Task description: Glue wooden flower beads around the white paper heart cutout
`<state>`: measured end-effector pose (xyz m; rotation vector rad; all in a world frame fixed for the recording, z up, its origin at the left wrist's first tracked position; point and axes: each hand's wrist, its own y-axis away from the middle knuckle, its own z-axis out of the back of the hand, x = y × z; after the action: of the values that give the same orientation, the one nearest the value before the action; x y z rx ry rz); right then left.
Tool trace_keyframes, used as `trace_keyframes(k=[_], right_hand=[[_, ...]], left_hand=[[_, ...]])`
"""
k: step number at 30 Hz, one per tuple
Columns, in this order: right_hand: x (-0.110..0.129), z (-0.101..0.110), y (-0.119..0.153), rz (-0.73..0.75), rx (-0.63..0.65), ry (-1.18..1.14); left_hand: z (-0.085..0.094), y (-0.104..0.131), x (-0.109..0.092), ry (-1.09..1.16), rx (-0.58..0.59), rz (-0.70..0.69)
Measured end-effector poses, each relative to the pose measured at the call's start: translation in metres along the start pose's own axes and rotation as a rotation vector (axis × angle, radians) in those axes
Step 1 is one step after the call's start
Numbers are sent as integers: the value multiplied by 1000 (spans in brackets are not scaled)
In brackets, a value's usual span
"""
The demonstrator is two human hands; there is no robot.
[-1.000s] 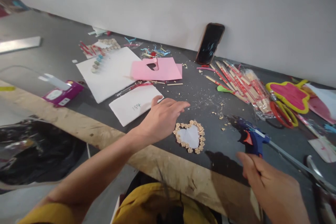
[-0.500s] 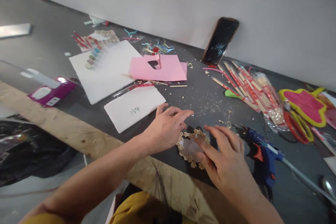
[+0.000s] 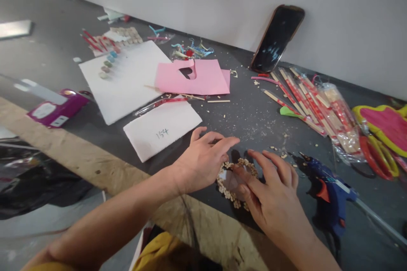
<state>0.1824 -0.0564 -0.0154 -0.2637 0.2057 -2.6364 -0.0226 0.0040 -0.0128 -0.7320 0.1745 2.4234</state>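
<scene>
A small heart-shaped piece [image 3: 232, 181] lies near the table's front edge, its pale middle ringed by tiny wooden bits in flower-like clusters. My left hand [image 3: 205, 159] is at its left rim, fingers stretched out and apart; whether the thumb touches the rim is hard to make out. From the right, my right hand [image 3: 275, 190] has its index finger over the middle of the piece and its thumb on the right rim, with the other fingers extended. Part of that rim is hidden under this hand. A blue glue gun [image 3: 330, 194] lies just to the right.
Pink paper [image 3: 206, 77] with a cut-out and a white foam sheet [image 3: 114, 93] lie farther back. A white card [image 3: 162, 131] marked 154 is nearer. A phone [image 3: 278, 38] leans on the wall. Wrapped chopsticks [image 3: 314, 101] and scissors [image 3: 378, 156] lie right, a purple device [image 3: 57, 108] left.
The view has shifted slightly, so the things on the right appear farther right. Both hands keep nearly the same pose around the heart-shaped piece.
</scene>
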Motion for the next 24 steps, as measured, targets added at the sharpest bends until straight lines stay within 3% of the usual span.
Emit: trace_keyframes(k=[8,18,24], right_hand=[[2,-2,-1,-12,-34,-26],[-5,2,1,8,-71,-55],[-25,7,8,-137,-201,-10]], left_hand=[[1,0,-1,10,26,14],[-2,0,1,34,-38,-28],[0,2,-4,-23,-105,-146]])
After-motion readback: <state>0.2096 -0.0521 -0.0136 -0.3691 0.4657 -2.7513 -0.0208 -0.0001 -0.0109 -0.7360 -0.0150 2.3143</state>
